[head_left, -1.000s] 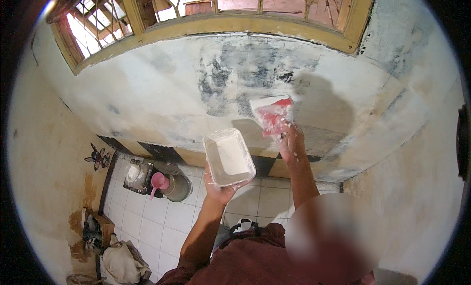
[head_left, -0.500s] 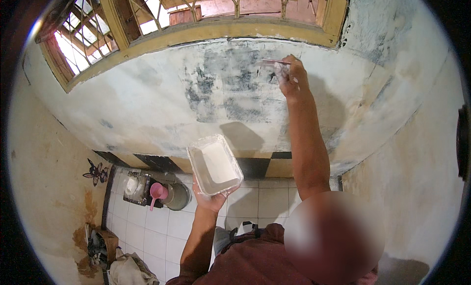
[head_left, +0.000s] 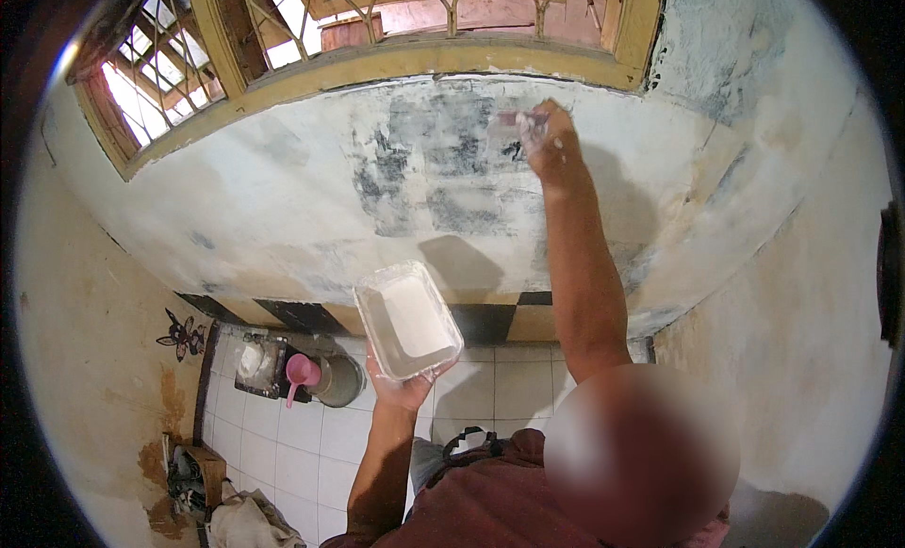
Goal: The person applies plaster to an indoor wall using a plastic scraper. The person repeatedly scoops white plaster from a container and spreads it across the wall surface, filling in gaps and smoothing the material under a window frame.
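My left hand (head_left: 403, 392) supports a white rectangular tub (head_left: 381, 327) from below, fingers wrapped round its near end. White paste (head_left: 421, 314) lies inside, and smears coat the rim. My right hand (head_left: 551, 141), spotted with white paste, grips a putty scraper (head_left: 509, 120) with a reddish edge. Its blade is at the wall over the right side of a grey, patchy area (head_left: 457, 154) below the window; motion blur hides whether it touches. White coating surrounds the dark patch on the wall (head_left: 292, 199).
A yellow-framed window (head_left: 415, 62) with metal bars runs above the patch. On the tiled floor (head_left: 349, 444) at lower left stand a pink dipper (head_left: 302, 370), a grey bucket (head_left: 341, 380) and a dark tray with white material (head_left: 253, 359). Cloth (head_left: 247, 522) lies near the left wall.
My right hand has moved slightly left along the wall, and the scraper has turned to show more of its blade face. The tub stays almost in place, shifted slightly left in view.
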Available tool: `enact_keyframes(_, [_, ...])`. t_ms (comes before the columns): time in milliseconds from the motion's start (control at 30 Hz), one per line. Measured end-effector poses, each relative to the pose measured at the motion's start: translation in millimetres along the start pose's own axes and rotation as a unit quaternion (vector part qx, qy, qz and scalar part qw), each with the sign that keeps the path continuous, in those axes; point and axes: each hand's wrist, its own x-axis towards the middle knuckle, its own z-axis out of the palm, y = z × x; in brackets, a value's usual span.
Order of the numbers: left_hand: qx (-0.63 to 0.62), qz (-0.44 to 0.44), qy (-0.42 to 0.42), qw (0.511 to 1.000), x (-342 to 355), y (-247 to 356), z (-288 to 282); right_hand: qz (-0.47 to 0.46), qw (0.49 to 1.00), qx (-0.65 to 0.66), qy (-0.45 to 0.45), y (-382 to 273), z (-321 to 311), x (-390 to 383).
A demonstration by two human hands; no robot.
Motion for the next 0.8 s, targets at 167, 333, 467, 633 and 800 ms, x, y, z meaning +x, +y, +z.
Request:
enact_keyframes(167, [-0.02, 0.0, 0.0, 1.0, 2, -6, 1, 0.066, 0.985, -0.154, -0.043, -26, -17, -44])
enact_keyframes(333, [-0.005, 0.031, 0.025, 0.999, -17, 6, -1, 0.409, 0.799, 0.424, 0.124, 54, -7, -161])
enact_keyframes(467, [-0.016, -0.023, -0.018, 0.999, 6, -12, 16, 0.083, 0.986, -0.094, 0.109, 176, -69, -139])
enact_keyframes(633, [0.005, 0.053, 0.025, 0.998, -25, 12, -10, 0.025, 0.947, -0.29, -0.14, -4, 19, -39])
enact_keyframes(800, [-0.015, 0.025, 0.008, 1.0, -16, 1, 2, 0.347, 0.824, 0.423, 0.15, -65, -3, -78])
